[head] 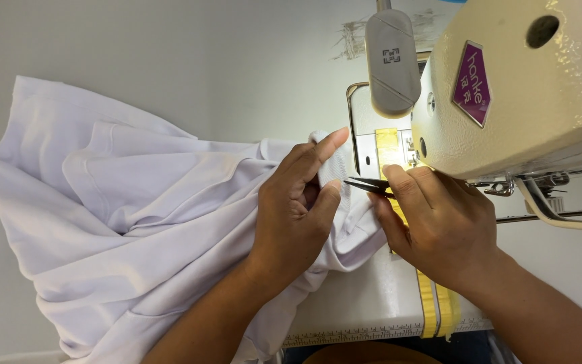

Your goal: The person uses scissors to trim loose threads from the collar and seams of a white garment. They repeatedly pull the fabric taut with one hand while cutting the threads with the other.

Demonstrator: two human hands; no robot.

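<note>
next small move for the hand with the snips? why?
Probably close the snips on whatever thread sits at the fabric edge; the thread itself is too fine to see. The right hand already holds the dark blades, points aimed at the folded edge of the white garment, which the left hand pinches up beside the sewing machine. The blade tips nearly touch the cloth.

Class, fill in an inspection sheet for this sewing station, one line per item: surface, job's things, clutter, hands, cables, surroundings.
Surface: white sewing table, yellow tape strips, ruler strip along the front edge.
Job's things: white knit garment; small black thread snips.
Clutter: nothing seen.
Hands: left hand pinches the garment's edge; right hand holds the snips at it.
Cables: nothing seen.
Surroundings: cream sewing machine, grey oblong lamp.
</note>
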